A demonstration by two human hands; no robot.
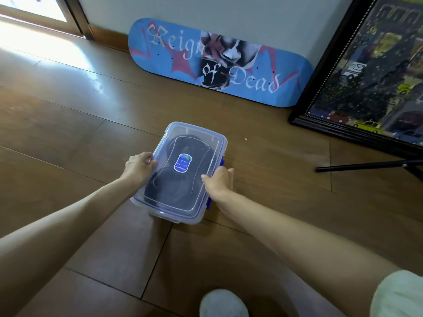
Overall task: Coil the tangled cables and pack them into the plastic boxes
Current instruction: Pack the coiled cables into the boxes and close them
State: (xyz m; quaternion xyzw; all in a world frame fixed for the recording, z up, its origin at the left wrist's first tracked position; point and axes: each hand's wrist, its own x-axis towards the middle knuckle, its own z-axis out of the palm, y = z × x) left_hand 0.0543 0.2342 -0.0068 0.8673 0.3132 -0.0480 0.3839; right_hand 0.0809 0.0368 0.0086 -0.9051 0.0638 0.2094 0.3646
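Left hand (139, 167) and right hand (217, 182) grip the box (197, 133), skateboard (219, 62) and picture (377, 72) beyond.

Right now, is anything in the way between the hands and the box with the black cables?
No. The left hand and right hand grip the plastic box at its long sides. The black cables lie inside, under the clear lid.

Holds box (197, 132) on floor (91, 110), cables (174, 193) inside, left hand (139, 167) on its left side, right hand (218, 180) on right, skateboard deck (174, 53) behind.
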